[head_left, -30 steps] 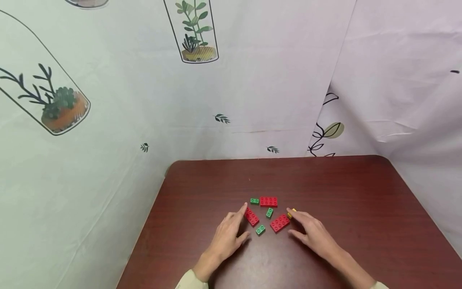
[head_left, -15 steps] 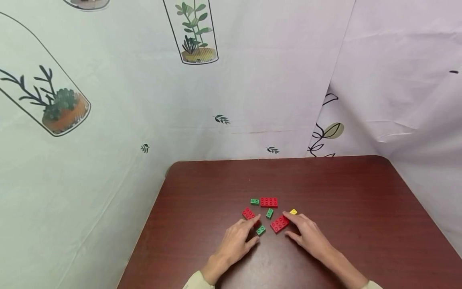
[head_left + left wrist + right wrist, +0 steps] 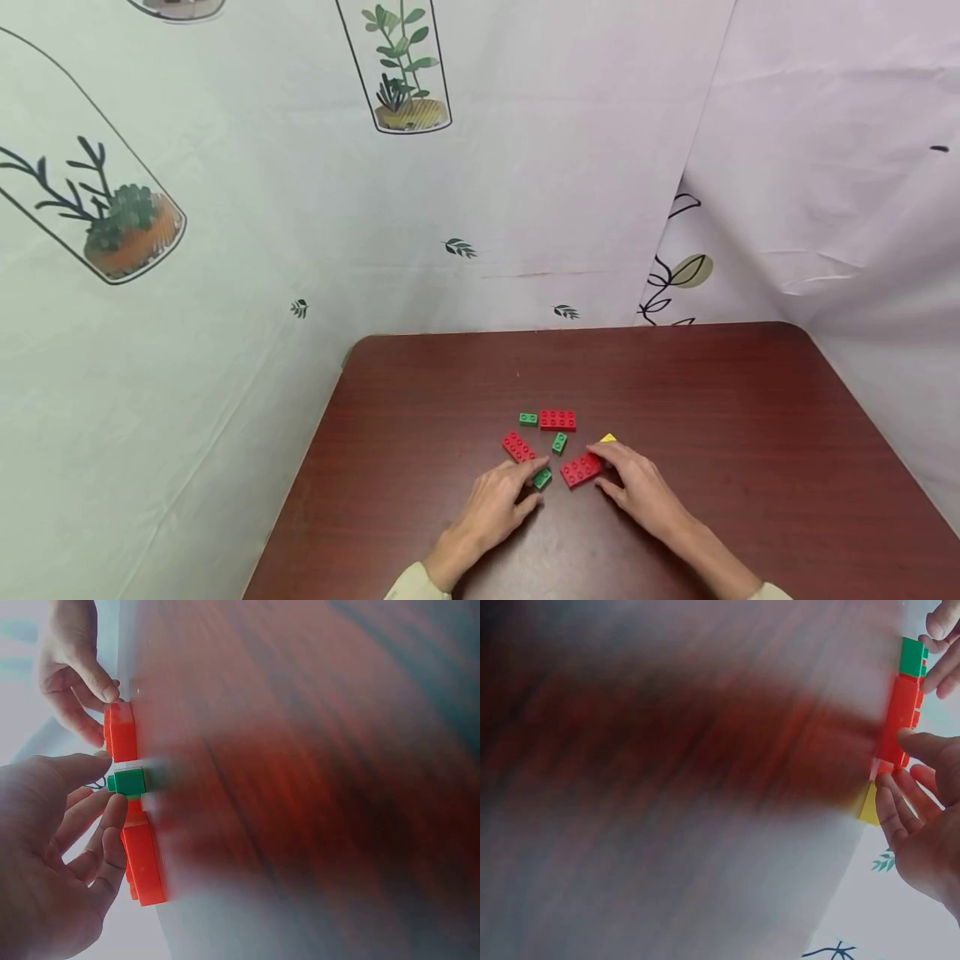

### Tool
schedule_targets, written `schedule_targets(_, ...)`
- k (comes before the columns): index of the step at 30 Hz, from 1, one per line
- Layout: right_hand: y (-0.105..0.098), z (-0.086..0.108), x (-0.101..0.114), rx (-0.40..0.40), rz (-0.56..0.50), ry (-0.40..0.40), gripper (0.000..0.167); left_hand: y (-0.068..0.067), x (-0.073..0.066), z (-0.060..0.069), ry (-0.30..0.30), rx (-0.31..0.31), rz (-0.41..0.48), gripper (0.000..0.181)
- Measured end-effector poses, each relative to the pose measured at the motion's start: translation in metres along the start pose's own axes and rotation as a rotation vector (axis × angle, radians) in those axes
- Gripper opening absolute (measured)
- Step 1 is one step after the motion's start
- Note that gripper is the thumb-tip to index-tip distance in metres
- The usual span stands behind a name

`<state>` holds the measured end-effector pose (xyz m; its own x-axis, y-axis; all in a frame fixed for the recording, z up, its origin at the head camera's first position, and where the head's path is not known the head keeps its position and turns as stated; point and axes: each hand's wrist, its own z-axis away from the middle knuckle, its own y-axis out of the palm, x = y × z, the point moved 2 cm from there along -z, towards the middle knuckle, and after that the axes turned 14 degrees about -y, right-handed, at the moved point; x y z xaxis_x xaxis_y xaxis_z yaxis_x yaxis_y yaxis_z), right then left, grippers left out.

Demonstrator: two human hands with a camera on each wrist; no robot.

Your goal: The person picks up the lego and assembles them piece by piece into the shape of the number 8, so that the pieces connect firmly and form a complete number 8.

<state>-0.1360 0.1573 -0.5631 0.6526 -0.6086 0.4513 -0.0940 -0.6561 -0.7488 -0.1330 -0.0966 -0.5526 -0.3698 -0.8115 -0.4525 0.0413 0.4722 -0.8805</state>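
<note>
My left hand (image 3: 495, 504) is at a small green brick (image 3: 542, 479). Its index finger reaches over the brick's far side, while the thumb stands a little apart on the near side. In the left wrist view the green brick (image 3: 130, 781) sits between thumb and fingertips. My right hand (image 3: 645, 492) pinches the right end of a red eight-stud brick (image 3: 579, 471) between thumb and fingers, on the table. A yellow brick (image 3: 608, 438) lies just behind the right fingers, mostly hidden; the right wrist view shows its yellow side (image 3: 868, 806).
A second red brick (image 3: 518, 446) lies slanted beyond the left fingers. Farther back are a third red brick (image 3: 558, 420) and a green brick (image 3: 528, 419) beside it. Another green brick (image 3: 559, 442) lies between. Patterned cloth (image 3: 525, 183) hangs behind the brown table (image 3: 420, 392).
My left hand has moved right and nearer, from the slanted red brick to the near green brick. My right hand has shifted left from the yellow brick onto the red one, which has moved slightly nearer.
</note>
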Motion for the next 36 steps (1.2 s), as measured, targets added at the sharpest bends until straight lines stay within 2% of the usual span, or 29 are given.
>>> schedule_targets(5, -0.001, -0.002, 0.000, -0.039, -0.083, 0.007, 0.051, 0.000, 0.000, -0.001, -0.003, 0.005, -0.003, 0.050)
schedule_targets(11, -0.001, -0.001, -0.003, -0.067, -0.151, -0.002, 0.046, 0.002, 0.000, -0.003, -0.012, 0.016, 0.041, 0.048)
schedule_targets(16, -0.003, 0.000, -0.008, -0.038, -0.225, 0.061, 0.042, 0.004, 0.003, -0.005, -0.030, 0.033, 0.101, 0.046)
schedule_targets(21, -0.005, 0.002, -0.013, -0.009, -0.310, 0.115, 0.038, 0.007, 0.006, -0.007, -0.069, 0.068, 0.209, 0.044)
schedule_targets(27, -0.004, 0.004, -0.017, -0.003, -0.376, 0.117, 0.037, 0.009, 0.011, -0.008, -0.094, 0.118, 0.340, 0.043)
schedule_targets(36, -0.005, 0.007, -0.022, 0.050, -0.454, 0.132, 0.037, 0.011, 0.015, -0.008, -0.132, 0.142, 0.414, 0.040)
